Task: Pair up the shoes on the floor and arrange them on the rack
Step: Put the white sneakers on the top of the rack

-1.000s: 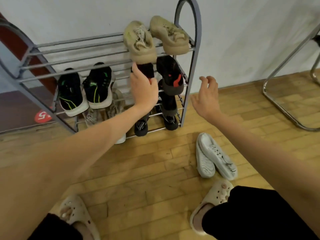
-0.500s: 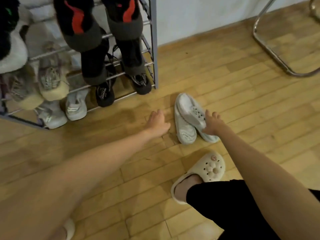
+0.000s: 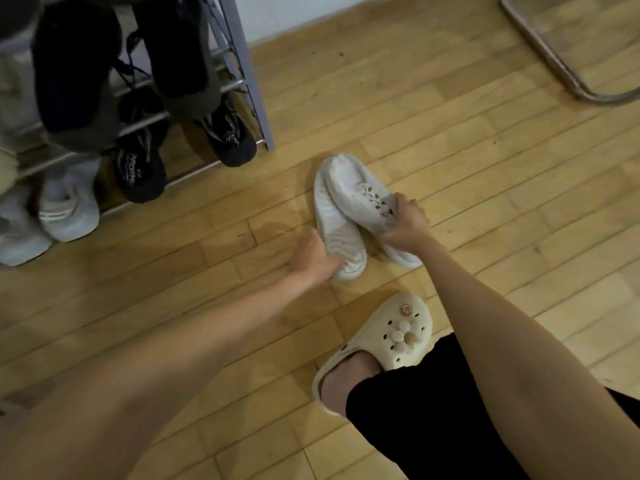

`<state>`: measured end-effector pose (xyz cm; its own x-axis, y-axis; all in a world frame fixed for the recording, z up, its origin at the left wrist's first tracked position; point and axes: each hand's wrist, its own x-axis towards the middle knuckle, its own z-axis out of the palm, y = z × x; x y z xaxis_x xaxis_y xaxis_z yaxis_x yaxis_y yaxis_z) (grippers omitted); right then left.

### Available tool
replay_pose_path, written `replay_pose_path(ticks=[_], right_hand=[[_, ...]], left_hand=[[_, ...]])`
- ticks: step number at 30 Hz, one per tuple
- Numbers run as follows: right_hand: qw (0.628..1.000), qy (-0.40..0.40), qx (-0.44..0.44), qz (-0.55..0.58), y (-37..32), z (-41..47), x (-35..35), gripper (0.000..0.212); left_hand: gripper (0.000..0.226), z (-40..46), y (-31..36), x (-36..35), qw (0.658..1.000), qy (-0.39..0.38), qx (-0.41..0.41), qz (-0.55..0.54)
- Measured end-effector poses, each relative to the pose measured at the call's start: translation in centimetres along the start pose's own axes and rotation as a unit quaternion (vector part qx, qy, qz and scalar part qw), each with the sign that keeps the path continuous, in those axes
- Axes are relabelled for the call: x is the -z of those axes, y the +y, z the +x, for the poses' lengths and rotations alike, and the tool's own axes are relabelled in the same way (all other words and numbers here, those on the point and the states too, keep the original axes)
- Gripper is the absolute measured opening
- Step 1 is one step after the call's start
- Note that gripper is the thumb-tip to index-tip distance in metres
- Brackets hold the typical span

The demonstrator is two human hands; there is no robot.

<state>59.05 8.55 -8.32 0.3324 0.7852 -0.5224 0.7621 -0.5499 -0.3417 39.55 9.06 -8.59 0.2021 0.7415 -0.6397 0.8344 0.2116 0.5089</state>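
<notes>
Hands [image 3: 313, 255] [image 3: 405, 225] grasp white ribbed-sole sneakers [image 3: 349, 192].

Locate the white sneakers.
Head view, centre: white sneakers lie on the wooden floor, right of the rack, left hand and right hand gripping them.

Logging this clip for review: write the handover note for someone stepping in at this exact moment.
Left hand: grip closing on the heel of the white shoe lying sole-up.
Right hand: grip on the other white shoe, which leans on the first.
Both shoes are on the floor, right of the rack.
Done: other pairs sit on the rack.
Left: lift this pair and shelve it.
</notes>
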Motion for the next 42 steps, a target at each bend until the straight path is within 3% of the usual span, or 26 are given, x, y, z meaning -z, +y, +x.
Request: replay_pose_path(ticks=[5,9,11,15,18,21,24,28,31,34,38,42], right_hand=[[0.979,0.159,-0.066,0.108,0.5,-0.7,0.1,0.060],[0.972,0.180,-0.108,0.105,0.6,-1.3,0.1,0.069],[0.973,0.174,-0.121,0.091,0.7,-1.8,-0.1,0.072],[0.976,0.166,-0.120,0.077,0.8,-3.1,-0.6,0.074],[0.977,0.163,-0.114,0.081,0.2,-4.4,-0.6,0.076],[0.977,0.163,-0.108,0.081,-1.3,-6.0,-0.7,0.076],[0.981,0.159,-0.085,0.075,-3.3,-7.8,-0.9,0.075],[0.988,0.147,-0.030,0.046,-6.6,-10.8,-0.6,0.080],[0.990,0.137,0.001,0.024,-9.3,-13.5,0.5,0.084],[0.989,0.143,0.027,0.039,-12.5,-16.6,1.6,0.083],[0.982,0.146,0.049,0.113,-16.9,-21.3,3.2,0.082],[0.944,0.129,0.070,0.297,-21.4,-26.5,5.1,0.075]], left_hand=[[0.104,-0.4,2.5,-2.2,0.995,0.072,0.035,0.063],[0.121,0.9,3.7,-4.1,0.983,0.099,0.051,0.148],[0.120,1.5,3.8,-4.6,0.982,0.115,0.059,0.138],[0.114,2.0,3.0,-3.0,0.992,0.080,0.091,0.040],[0.107,1.1,1.2,0.8,0.986,0.044,0.091,-0.131],[0.067,-1.6,-1.7,6.0,0.950,0.013,0.082,-0.300],[0.028,-5.7,-4.7,9.8,0.889,-0.056,0.087,-0.446],[0.037,-11.9,-8.2,14.1,0.808,-0.069,0.087,-0.579],[0.063,-15.7,-10.0,17.0,0.771,-0.063,0.105,-0.625],[0.052,-19.5,-10.8,19.5,0.758,-0.042,0.076,-0.647],[0.051,-24.7,-11.8,23.0,0.769,-0.019,0.011,-0.638],[0.043,-29.3,-12.7,26.8,0.786,-0.001,-0.053,-0.616]])
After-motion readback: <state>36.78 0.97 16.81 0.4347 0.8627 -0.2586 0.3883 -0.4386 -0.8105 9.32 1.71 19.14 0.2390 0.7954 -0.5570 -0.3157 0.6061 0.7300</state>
